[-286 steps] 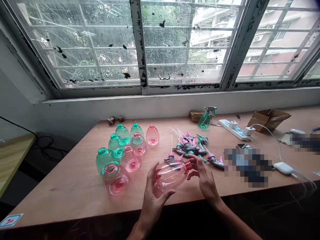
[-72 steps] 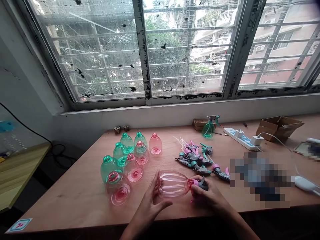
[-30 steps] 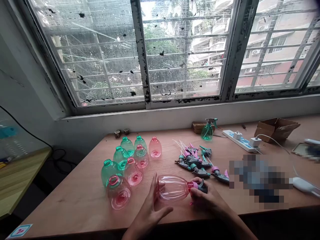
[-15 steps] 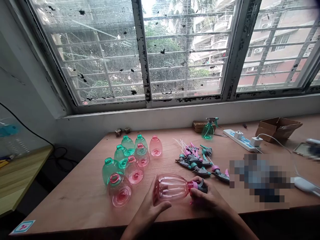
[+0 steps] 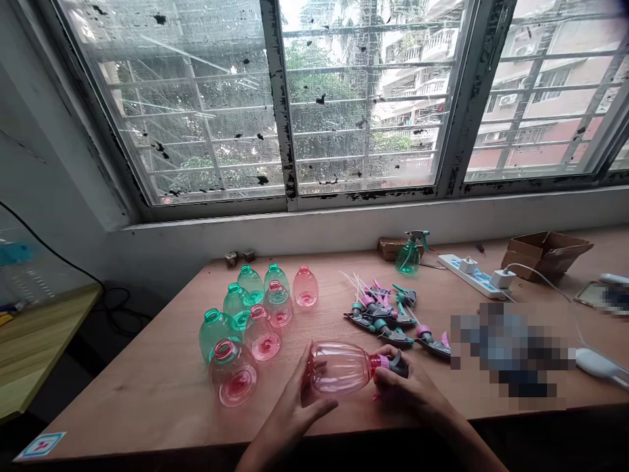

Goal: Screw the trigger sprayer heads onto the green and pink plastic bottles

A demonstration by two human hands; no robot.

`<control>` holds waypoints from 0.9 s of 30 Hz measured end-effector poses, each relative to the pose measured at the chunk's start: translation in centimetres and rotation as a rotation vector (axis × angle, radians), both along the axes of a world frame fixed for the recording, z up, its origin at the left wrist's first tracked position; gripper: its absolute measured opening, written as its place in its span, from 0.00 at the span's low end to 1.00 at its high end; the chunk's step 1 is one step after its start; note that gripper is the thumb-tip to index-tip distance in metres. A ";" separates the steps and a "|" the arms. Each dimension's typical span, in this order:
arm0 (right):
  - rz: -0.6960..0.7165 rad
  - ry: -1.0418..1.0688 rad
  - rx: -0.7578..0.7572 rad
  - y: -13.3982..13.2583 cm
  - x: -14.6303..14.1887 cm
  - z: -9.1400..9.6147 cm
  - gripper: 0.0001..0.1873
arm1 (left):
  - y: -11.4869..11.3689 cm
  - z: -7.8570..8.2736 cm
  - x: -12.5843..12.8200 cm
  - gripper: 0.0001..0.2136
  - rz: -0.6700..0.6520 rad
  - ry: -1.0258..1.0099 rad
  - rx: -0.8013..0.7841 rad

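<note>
A clear pink bottle (image 5: 339,370) lies on its side between the two hands near the front edge of the wooden surface (image 5: 147,400), its neck pointing right into a grey trigger sprayer (image 5: 399,367) with a pink collar. The left hand (image 5: 295,414) is spread at the bottle's base, its fingers reaching behind and its thumb standing out to the front. The right hand (image 5: 410,388) pinches the sprayer at the collar, its thumb in front. To the left, four green bottles (image 5: 216,333) and four pink bottles (image 5: 233,373) stand upright without sprayers. Beyond the right hand lies a pile of loose sprayers (image 5: 381,321); farther back, an assembled green spray bottle (image 5: 407,259) stands near a white power strip (image 5: 469,276).
</note>
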State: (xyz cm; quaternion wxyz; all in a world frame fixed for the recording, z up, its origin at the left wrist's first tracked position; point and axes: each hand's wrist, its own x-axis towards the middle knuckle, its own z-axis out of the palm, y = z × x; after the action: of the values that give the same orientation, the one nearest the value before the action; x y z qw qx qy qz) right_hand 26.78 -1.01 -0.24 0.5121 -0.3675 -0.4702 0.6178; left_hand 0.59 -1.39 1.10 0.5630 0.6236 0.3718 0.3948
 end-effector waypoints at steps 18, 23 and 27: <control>0.029 -0.009 -0.002 -0.1 0.2 -0.1 0.20 | -0.4 0.4 0.3 0.48 0.019 0.074 0.107; 0.040 0.009 -0.011 0.1 0.2 -0.4 0.20 | -0.2 -0.2 0.0 0.49 0.014 0.060 0.072; 0.039 0.040 -0.010 0.2 0.2 -0.4 0.18 | 0.0 -0.5 0.0 0.46 0.001 0.088 0.101</control>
State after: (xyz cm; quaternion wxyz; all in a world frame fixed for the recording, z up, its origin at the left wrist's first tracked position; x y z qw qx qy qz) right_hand 26.93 -0.84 -0.63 0.5073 -0.3484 -0.4639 0.6372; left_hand 0.58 -1.37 0.59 0.5136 0.6679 0.3761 0.3856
